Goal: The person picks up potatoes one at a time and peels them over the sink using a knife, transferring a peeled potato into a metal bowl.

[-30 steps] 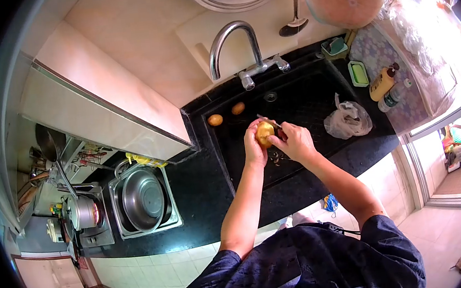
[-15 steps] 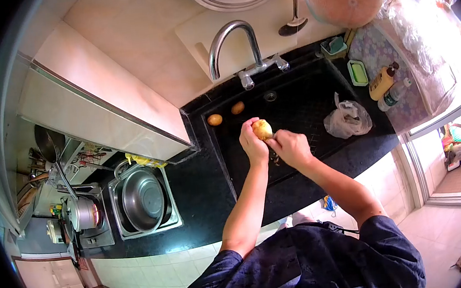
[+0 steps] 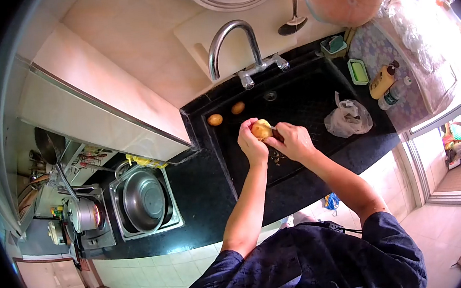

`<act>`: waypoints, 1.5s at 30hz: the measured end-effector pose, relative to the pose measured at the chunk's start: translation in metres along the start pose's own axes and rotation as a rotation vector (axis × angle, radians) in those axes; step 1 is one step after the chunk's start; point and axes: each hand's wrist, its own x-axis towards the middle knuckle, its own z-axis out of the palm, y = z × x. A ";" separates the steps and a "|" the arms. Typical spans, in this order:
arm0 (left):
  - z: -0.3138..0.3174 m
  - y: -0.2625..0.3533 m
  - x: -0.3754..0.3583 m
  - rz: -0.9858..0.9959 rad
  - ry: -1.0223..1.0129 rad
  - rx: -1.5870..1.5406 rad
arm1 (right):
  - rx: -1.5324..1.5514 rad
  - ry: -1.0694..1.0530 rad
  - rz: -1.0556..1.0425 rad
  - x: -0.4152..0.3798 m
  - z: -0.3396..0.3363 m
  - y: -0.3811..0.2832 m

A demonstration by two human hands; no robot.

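Over the black sink (image 3: pixel 308 86), my left hand (image 3: pixel 253 146) is closed around a partly peeled potato (image 3: pixel 261 129), its pale yellow flesh facing up. My right hand (image 3: pixel 296 144) is closed on a small dark peeler (image 3: pixel 278 134) against the potato's right side; the fingers cover most of this tool. Below the hands, thin peel scraps (image 3: pixel 277 159) lie on the sink floor. Two unpeeled brown potatoes, one at the sink's left edge (image 3: pixel 215 120) and one beside it (image 3: pixel 237 108), rest beyond my left hand.
A curved faucet (image 3: pixel 254 47) rises behind the sink. On the right sit a crumpled plastic bag (image 3: pixel 348 118), a green soap dish (image 3: pixel 358 72) and bottles (image 3: pixel 382 80). Leftward are a second basin holding a metal bowl (image 3: pixel 144 199) and a pot (image 3: pixel 83 213) on a lit stove.
My right hand has shifted slightly up and turned, showing more of the dark tool beside the potato. The potato has rolled a little in my left hand. More peel scraps show below.
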 end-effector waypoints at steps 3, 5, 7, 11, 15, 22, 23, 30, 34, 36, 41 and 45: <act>-0.005 -0.008 0.000 -0.023 -0.021 -0.002 | -0.003 -0.081 -0.022 -0.004 0.007 0.010; -0.004 -0.006 -0.001 -0.033 0.000 0.016 | 0.023 -0.092 -0.120 -0.008 0.011 0.011; -0.005 -0.003 -0.001 -0.061 -0.046 -0.005 | -0.009 -0.030 -0.039 0.003 -0.004 0.004; -0.012 -0.013 0.003 0.023 -0.116 0.019 | 0.005 -0.025 -0.024 0.006 -0.003 0.005; -0.008 -0.005 -0.005 -0.076 -0.090 -0.029 | 0.002 -0.074 -0.093 0.006 -0.004 0.011; -0.006 -0.013 -0.007 -0.062 -0.053 -0.040 | -0.017 -0.061 -0.047 -0.005 0.003 0.002; -0.004 -0.012 -0.005 -0.082 -0.033 -0.060 | -0.019 -0.115 -0.074 -0.007 0.002 0.001; -0.007 -0.010 0.000 0.242 -0.078 0.244 | 0.009 0.024 0.070 -0.009 0.014 0.008; -0.006 -0.012 -0.001 -0.083 0.001 -0.066 | 0.039 -0.117 -0.045 -0.015 0.004 0.002; -0.011 -0.005 -0.001 -0.065 -0.037 -0.038 | 0.041 -0.024 0.026 -0.019 0.008 0.012; -0.041 -0.017 0.006 -0.058 -0.095 0.031 | -0.053 -0.140 0.200 -0.031 0.002 0.030; -0.054 -0.017 0.010 -0.076 -0.154 0.037 | -0.029 -0.224 0.137 -0.036 0.007 0.042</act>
